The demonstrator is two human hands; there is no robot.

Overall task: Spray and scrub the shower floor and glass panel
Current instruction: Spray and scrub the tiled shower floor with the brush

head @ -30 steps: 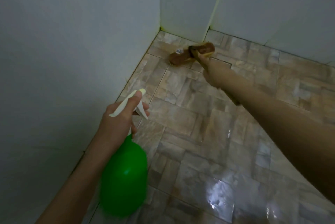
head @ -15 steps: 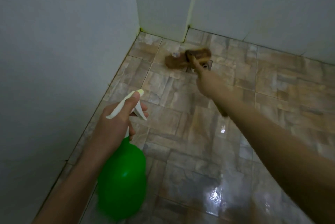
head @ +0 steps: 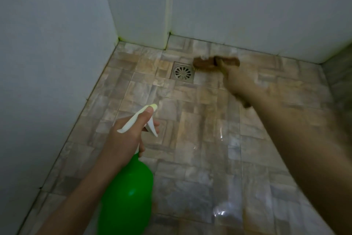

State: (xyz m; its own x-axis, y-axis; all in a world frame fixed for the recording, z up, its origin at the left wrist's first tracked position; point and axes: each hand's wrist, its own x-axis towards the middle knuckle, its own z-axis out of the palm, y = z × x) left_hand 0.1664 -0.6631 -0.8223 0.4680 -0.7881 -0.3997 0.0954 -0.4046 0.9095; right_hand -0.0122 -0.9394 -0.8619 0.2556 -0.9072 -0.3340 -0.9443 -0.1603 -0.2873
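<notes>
Left hand (head: 127,135) grips green spray bottle (head: 127,193); right hand (head: 235,80) grips brown scrub brush (head: 207,62).
Bottle base cut off by frame bottom, thumb on white head. Wet tiled floor (head: 190,158) beyond. Brush on the floor just right of the drain (head: 183,72), near back wall (head: 247,6); right hand motion-blurred, fingers unreadable.

- Plain pale grey-white walls (head: 47,63) are closing in a dim corner, with a boxed column (head: 141,6) jutting out at the back.
- Mottled beige and grey stone-look floor tiles (head: 190,120) are gleaming wet, catching small highlights.
- A round metal drain grate (head: 183,72) in a square frame is sitting in the floor near the column.
</notes>
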